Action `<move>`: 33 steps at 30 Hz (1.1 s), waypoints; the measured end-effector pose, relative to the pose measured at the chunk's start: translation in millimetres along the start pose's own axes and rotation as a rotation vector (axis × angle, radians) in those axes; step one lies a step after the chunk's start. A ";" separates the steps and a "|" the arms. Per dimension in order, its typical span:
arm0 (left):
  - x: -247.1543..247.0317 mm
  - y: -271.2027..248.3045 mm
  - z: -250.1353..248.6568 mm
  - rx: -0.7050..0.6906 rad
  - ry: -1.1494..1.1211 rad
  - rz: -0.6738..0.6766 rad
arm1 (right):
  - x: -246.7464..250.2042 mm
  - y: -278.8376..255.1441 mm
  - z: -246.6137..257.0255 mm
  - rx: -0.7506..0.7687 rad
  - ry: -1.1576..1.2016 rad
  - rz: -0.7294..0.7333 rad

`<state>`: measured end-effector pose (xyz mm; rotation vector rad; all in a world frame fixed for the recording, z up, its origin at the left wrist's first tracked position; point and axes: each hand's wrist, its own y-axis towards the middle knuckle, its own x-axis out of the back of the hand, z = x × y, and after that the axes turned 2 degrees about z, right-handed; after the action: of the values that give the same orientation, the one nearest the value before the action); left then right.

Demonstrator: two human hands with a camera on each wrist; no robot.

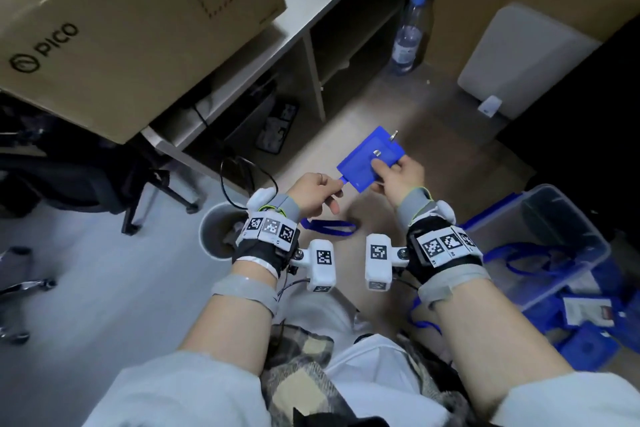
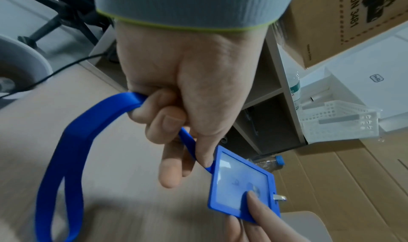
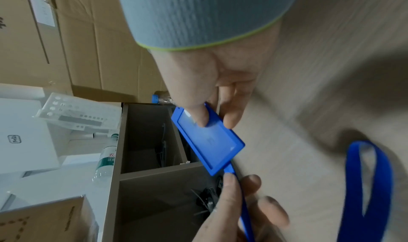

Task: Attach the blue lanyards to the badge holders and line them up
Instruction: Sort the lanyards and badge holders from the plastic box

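Left hand (image 1: 313, 192) pinches the lanyard (image 2: 66, 151), right hand (image 1: 398, 173) pinches the holder (image 1: 370, 158) — a hard tug probably pops the strap loose.

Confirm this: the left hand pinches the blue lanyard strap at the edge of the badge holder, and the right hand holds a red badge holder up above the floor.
One detail is wrong: the badge holder is blue, not red, as the head view shows. The rest stands: the left hand pinches the blue lanyard strap at the holder's edge, and the right hand holds it above the floor.
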<state>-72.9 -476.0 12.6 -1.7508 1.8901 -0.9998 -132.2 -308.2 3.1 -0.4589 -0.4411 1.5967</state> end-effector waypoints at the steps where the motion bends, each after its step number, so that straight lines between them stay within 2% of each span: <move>1: -0.1 -0.7 2.8 0.009 0.005 0.006 | 1.5 2.7 -2.2 0.009 0.002 -0.029; 5: -7.1 4.4 3.4 0.049 0.042 0.023 | 16.8 13.4 -9.5 0.059 -0.053 -0.114; 8: -19.4 16.6 -5.4 0.059 0.046 0.034 | 33.1 24.4 -13.4 0.041 -0.093 -0.128; 12: -31.3 36.0 -17.3 0.095 0.011 0.040 | 46.6 50.1 -19.2 -0.042 -0.131 -0.144; 17: -33.1 77.8 -26.6 0.094 0.135 0.110 | 50.1 90.0 -30.0 -0.136 -0.118 -0.148; 20: -32.6 107.5 -29.8 0.109 0.171 0.122 | 53.9 122.9 -44.7 -0.241 -0.132 -0.144; 25: -33.3 135.5 -31.1 0.121 0.083 0.093 | 48.3 154.1 -29.1 -0.267 -0.067 -0.158; 27: -29.9 145.7 -29.1 0.102 0.036 0.084 | 48.6 168.1 -28.7 -0.239 -0.112 -0.169; 30: -25.5 155.3 -23.7 0.102 -0.024 0.091 | 52.2 181.0 -32.6 -0.283 -0.260 -0.147; 33: -22.0 165.9 -22.1 0.126 -0.040 0.116 | 49.5 201.3 -27.3 -0.307 -0.245 -0.176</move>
<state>-201.4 -453.7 -94.6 -1.5605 1.8386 -1.0101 -289.9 -273.1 -129.6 -0.4427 -0.8966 1.4241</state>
